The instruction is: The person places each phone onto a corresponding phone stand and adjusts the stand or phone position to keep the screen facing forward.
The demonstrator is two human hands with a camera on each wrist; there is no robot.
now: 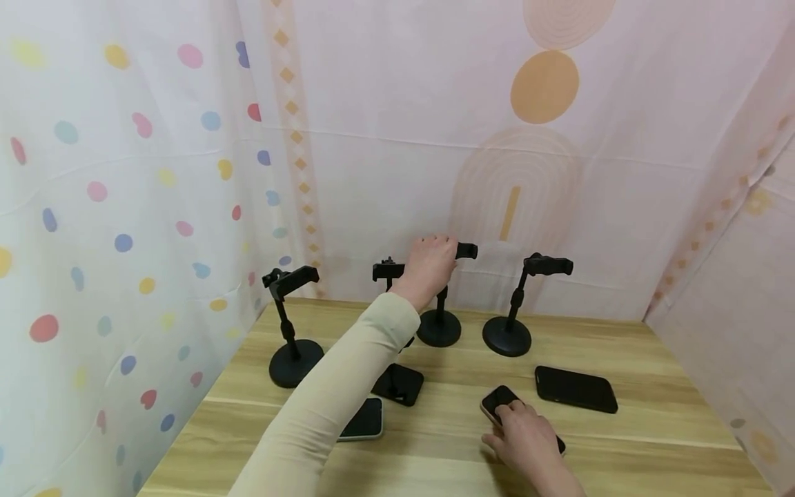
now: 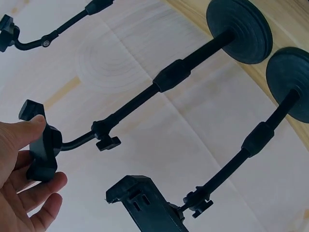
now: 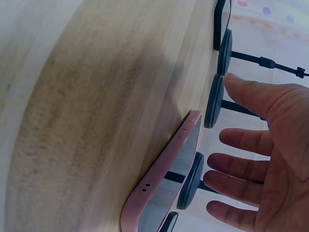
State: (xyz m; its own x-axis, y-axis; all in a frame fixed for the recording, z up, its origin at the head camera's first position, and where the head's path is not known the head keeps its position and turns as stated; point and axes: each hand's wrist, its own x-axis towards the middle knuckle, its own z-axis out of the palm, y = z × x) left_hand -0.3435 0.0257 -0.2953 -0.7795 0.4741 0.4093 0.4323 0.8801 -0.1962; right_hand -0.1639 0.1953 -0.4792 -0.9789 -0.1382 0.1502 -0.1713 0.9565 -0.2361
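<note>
My left hand reaches to the back and grips the clamp of a black phone stand. In the left wrist view the thumb lies on the clamp's near side, with fingers below and behind it; nothing sits in the clamp. Down at the front right, my right hand is over a phone lying on the table, covering its middle. The right wrist view shows that phone's pink case, with the fingers loosely extended and spread above its screen.
Other black phone stands stand at the left, behind the left forearm and at the right. A dark phone lies at the right. Two more phones lie near the left sleeve, one partly hidden. Patterned curtains surround the wooden table.
</note>
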